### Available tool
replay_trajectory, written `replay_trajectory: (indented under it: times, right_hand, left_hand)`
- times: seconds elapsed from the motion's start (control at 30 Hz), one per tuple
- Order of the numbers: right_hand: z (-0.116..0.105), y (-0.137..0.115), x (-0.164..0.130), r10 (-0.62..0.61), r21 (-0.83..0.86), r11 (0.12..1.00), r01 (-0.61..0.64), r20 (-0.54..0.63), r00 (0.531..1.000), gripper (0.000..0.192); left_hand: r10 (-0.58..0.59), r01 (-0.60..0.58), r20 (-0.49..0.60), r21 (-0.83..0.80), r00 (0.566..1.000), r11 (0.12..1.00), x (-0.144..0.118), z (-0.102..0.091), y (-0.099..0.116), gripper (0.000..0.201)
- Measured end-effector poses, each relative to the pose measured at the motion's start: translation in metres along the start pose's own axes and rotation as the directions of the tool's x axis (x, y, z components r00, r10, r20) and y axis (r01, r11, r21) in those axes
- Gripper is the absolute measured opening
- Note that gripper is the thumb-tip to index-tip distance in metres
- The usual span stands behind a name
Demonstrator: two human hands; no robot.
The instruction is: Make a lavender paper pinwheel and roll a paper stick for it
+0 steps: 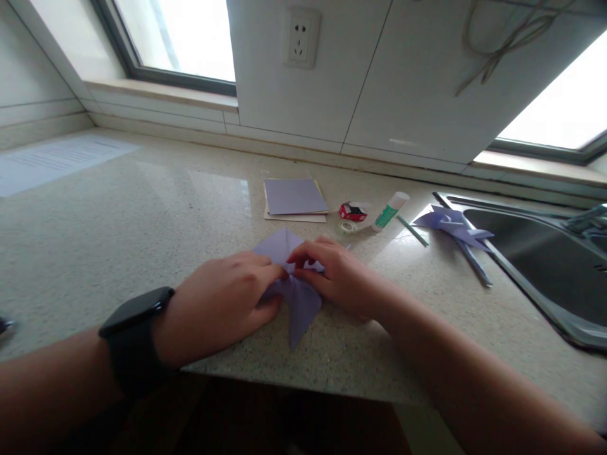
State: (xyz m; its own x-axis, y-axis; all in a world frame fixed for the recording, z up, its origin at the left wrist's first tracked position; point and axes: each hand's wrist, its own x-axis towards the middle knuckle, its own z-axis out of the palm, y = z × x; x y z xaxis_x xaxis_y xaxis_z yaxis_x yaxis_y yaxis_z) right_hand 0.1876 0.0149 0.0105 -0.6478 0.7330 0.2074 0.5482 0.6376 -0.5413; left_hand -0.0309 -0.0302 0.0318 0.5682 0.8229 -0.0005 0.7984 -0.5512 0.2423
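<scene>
A purple paper pinwheel (303, 309) lies low over the countertop, its points folded in toward the middle. My left hand (227, 297), with a black watch on the wrist, presses thumb and fingers on the pinwheel's left side and centre. From the other side my right hand (334, 272) pinches at the same centre with curled fingers. Whatever tiny piece may sit between those fingertips is hidden. Beyond the hands is a stack of square paper (294, 196), a purple sheet on top.
Right of the stack are a small red box (353, 212), a tape ring (348, 226), a glue stick (391, 211) and a green stick (413, 231). Another purple pinwheel (450, 225) on a stick overlaps the sink's rim (512, 287). A printed sheet (61, 161) lies far left.
</scene>
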Motion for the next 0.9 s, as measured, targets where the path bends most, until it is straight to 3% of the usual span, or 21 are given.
replay_trajectory:
  times: [0.1, 0.43, 0.67, 0.8, 0.9]
  right_hand:
    - [0.003, 0.0, 0.002, 0.044, -0.042, 0.998, -0.043, 0.01, 0.999, 0.012]
    - [0.005, -0.003, 0.003, 0.026, -0.114, 0.993, -0.025, 0.002, 1.0, 0.007]
    - [0.004, -0.005, 0.004, 0.035, -0.131, 0.991, -0.032, 0.015, 0.999, 0.009]
    - [0.004, -0.003, 0.004, 0.002, -0.154, 0.988, 0.002, 0.022, 1.0, 0.01]
    - [0.004, 0.0, 0.004, -0.004, -0.16, 0.987, 0.005, 0.006, 1.0, 0.011]
  left_hand:
    - [-0.01, 0.01, 0.005, 0.009, 1.0, 1.0, 0.0, -0.002, 0.002, 0.011]
    - [0.036, -0.038, -0.074, -0.028, 0.997, 0.999, -0.001, 0.001, -0.002, 0.025]
    - [-0.027, 0.027, -0.02, -0.019, 0.999, 0.999, 0.001, 0.001, -0.002, 0.02]
    - [-0.064, 0.062, -0.019, -0.094, 0.998, 0.994, 0.004, -0.002, -0.003, 0.022]
    - [-0.096, 0.077, -0.085, -0.197, 0.992, 0.977, 0.007, -0.005, -0.01, 0.027]
